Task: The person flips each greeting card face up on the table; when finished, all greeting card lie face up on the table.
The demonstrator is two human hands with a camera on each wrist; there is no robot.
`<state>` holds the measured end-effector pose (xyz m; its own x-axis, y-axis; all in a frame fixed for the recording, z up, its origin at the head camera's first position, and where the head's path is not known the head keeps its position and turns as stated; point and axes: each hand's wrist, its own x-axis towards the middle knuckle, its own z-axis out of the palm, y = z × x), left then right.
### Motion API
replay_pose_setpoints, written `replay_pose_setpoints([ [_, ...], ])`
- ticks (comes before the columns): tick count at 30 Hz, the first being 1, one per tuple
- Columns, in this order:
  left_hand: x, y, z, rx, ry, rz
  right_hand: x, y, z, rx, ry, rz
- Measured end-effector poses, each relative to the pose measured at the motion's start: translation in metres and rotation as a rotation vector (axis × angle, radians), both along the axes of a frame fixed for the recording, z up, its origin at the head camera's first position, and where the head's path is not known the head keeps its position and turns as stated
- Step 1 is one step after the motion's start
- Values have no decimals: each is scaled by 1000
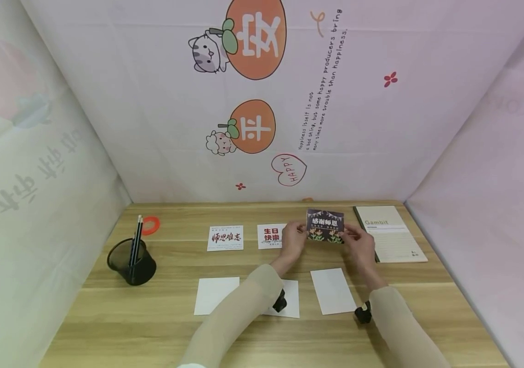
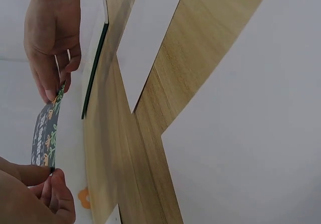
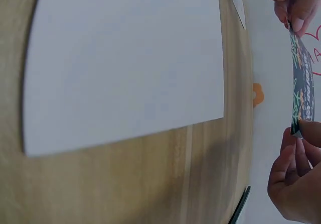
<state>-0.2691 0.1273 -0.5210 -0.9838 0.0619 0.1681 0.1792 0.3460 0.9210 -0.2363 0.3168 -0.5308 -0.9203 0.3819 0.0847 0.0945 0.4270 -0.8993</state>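
A dark greeting card (image 1: 325, 226) with white lettering and orange flowers is held up over the back of the table. My left hand (image 1: 293, 240) pinches its left edge, thumb against fingers. At the opposite edge, my right hand (image 1: 360, 248) pinches it too. Both wrist views show the card slightly bowed and raised off the wood. Just left of the left hand lies a white card with red lettering (image 1: 268, 235), partly covered by that hand. Another white card with red script (image 1: 225, 238) lies farther left. Below the hands rests a blank white card (image 1: 333, 291).
Two more blank cards, one at left (image 1: 216, 295) and one in the middle (image 1: 291, 296) partly under the left forearm, lie in front. A notebook (image 1: 393, 234) is at right. A mesh pen cup (image 1: 132, 263) with pencils and a red ring (image 1: 150, 225) stand left. Cloth walls enclose the table.
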Motion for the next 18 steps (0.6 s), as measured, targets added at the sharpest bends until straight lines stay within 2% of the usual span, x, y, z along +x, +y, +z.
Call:
replay_pose_setpoints([
  [3, -1, 1, -1, -13, -13, -12, 0, 2, 1, 44, 7, 4],
  [11, 5, 8, 1, -8, -96, -39, -1, 7, 1, 65, -15, 0],
  [18, 9, 13, 0, -18, -120, -60, -3, 8, 0, 94, -39, -26],
])
